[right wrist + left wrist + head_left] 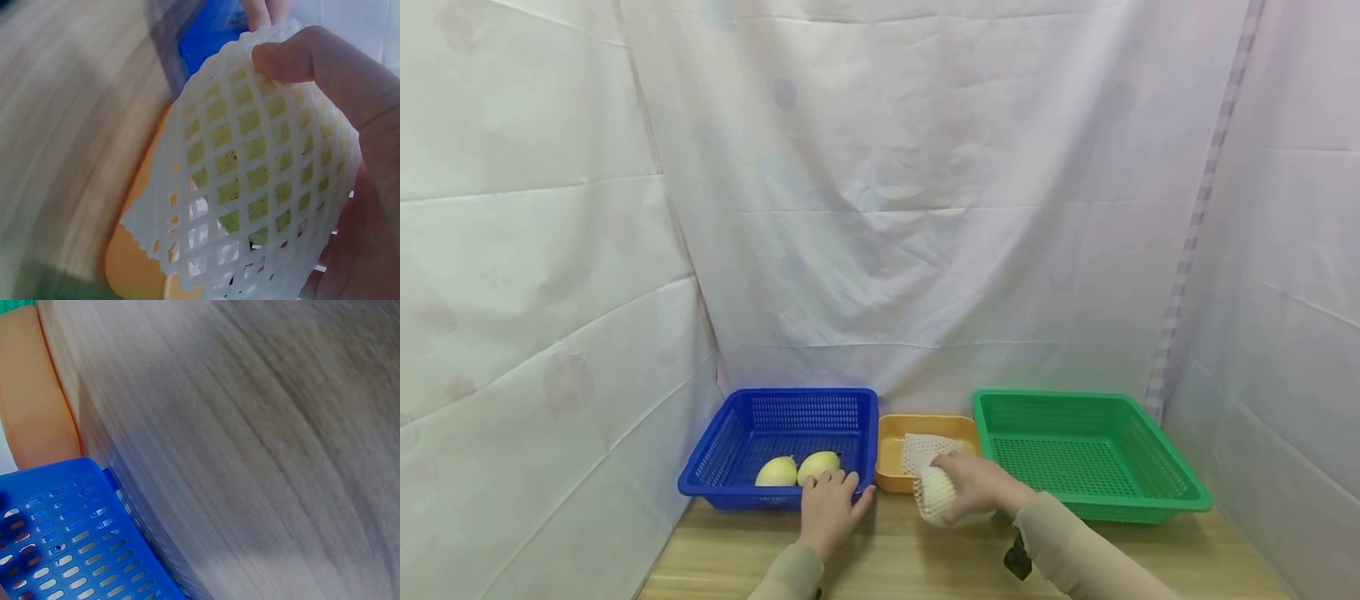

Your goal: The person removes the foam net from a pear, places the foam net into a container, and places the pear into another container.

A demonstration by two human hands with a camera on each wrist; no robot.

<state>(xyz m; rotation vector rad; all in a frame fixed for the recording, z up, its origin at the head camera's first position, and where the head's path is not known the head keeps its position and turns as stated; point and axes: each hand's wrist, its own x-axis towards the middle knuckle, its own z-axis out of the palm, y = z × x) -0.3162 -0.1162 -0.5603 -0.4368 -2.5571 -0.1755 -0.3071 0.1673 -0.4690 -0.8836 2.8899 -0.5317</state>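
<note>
A yellow-green pear in a white foam net (937, 495) is in my right hand (983, 485), which grips it in front of the orange tray. In the right wrist view my thumb (290, 57) presses on the net, and speckled skin shows through the mesh. My left hand (832, 510) lies over the front rim of the blue basket (718, 492), fingers relaxed, close to a pale yellow pear (817, 464). Whether the fingertips touch that pear, I cannot tell. Beside it in the basket sits a second pear (777, 472).
Between the two baskets stands an orange tray (891, 483) with white foam netting (919, 450) in it. A green basket (1172, 492) is on the right. All rest on a wooden table (730, 550), with white cloth (895, 250) hanging behind and at both sides.
</note>
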